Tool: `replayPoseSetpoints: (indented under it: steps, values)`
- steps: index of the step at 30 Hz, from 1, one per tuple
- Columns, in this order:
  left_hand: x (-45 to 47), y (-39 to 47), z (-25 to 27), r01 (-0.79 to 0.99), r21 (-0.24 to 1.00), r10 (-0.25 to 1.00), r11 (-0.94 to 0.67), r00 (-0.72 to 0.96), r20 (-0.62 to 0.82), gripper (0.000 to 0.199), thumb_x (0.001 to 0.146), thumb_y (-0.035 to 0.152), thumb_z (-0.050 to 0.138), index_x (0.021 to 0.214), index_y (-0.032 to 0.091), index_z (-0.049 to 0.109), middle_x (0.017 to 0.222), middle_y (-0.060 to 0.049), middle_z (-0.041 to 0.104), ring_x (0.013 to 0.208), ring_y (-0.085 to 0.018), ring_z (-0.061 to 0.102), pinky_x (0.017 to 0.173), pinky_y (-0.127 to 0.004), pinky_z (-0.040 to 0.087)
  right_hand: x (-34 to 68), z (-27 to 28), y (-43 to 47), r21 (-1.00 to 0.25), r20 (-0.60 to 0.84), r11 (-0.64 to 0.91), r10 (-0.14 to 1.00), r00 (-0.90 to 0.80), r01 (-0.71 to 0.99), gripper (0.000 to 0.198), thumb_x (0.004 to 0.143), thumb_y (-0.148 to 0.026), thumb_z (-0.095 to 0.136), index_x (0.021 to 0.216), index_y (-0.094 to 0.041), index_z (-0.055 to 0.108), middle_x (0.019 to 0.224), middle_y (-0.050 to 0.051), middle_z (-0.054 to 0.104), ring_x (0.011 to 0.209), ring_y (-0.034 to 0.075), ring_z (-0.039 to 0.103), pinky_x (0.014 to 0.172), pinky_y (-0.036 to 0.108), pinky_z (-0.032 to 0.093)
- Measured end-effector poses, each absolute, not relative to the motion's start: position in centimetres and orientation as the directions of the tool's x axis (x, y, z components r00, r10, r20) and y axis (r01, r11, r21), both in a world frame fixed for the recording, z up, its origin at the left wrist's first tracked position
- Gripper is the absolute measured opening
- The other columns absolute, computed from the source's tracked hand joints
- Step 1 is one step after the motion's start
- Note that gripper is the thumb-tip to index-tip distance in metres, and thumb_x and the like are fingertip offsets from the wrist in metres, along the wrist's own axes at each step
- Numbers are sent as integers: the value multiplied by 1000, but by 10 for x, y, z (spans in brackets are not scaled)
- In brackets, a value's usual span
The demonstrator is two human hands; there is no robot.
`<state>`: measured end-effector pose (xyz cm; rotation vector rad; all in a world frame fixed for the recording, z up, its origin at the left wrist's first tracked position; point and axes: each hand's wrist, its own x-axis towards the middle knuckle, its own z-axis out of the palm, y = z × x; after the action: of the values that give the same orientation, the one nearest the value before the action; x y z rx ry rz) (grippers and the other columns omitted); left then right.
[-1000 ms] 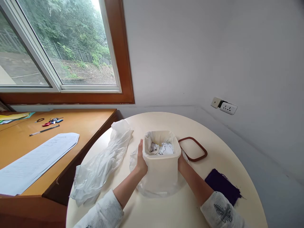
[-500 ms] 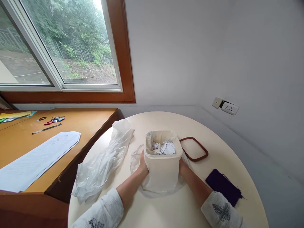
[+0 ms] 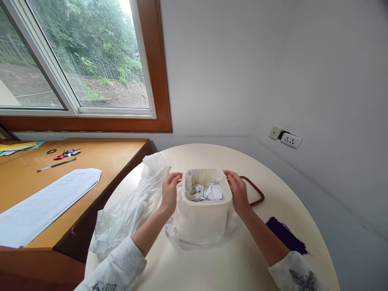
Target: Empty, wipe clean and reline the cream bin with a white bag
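The bin (image 3: 209, 222) stands upright on the round table (image 3: 197, 270), crumpled paper (image 3: 214, 192) inside and a thin clear liner (image 3: 175, 232) hanging outside, spreading around its base. At the bin's left rim is the left hand (image 3: 169, 194), fingers bent and partly closed; whether they pinch the liner I cannot tell. At its right rim is the right hand (image 3: 237, 192), fingers half curled, their tips by the back corner; their hold is unclear too. Left of the bin lies a rumpled bag (image 3: 130, 212); right of it, a brown ring (image 3: 254, 187), partly hidden behind the right hand, and, nearer the person, a purple cloth (image 3: 286, 235).
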<state>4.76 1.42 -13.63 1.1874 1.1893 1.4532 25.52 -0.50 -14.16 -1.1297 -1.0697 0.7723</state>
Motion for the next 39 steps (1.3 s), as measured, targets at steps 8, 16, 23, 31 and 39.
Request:
replayPoseSetpoints:
  steps: [8,16,23,31,39]
  values:
    - [55,37,-62,280,868,875,-410,389,288,27,70,32,60,95,24,67,103,-4,65,96,-22,57,85,-31,42,247,-109,-58,-363,794,739,564,-226,568,43,78,-25,56,120,-34,51,122,4,52,117,26,46,98,45,35]
    - [55,46,-85,248,968,938,-49,344,-40,27,67,22,50,86,18,69,74,-4,68,69,-21,61,56,-27,45,242,-161,-49,-669,620,540,784,-16,511,92,69,-32,70,140,-34,11,146,7,22,134,27,21,106,49,27]
    - [56,15,-110,-223,972,988,79,151,-46,39,77,43,51,104,17,60,90,-6,68,80,-22,63,71,-32,49,241,-179,-36,-960,235,236,972,-22,151,106,50,-28,80,138,-26,21,133,12,44,121,30,41,99,49,34]
    - [53,-10,-120,-434,861,946,267,289,-148,64,80,64,39,120,15,52,99,-11,68,98,-27,61,93,-39,42,251,-189,-29,-953,182,226,959,-218,199,68,54,-27,78,117,-22,51,124,10,54,114,32,48,95,46,37]
    - [17,9,-143,-280,960,917,-19,379,129,85,69,64,57,137,20,30,135,-12,43,124,-31,38,105,-43,29,265,-182,-17,-837,130,271,943,-307,475,75,61,-30,71,129,-23,41,128,10,48,119,29,42,100,46,32]
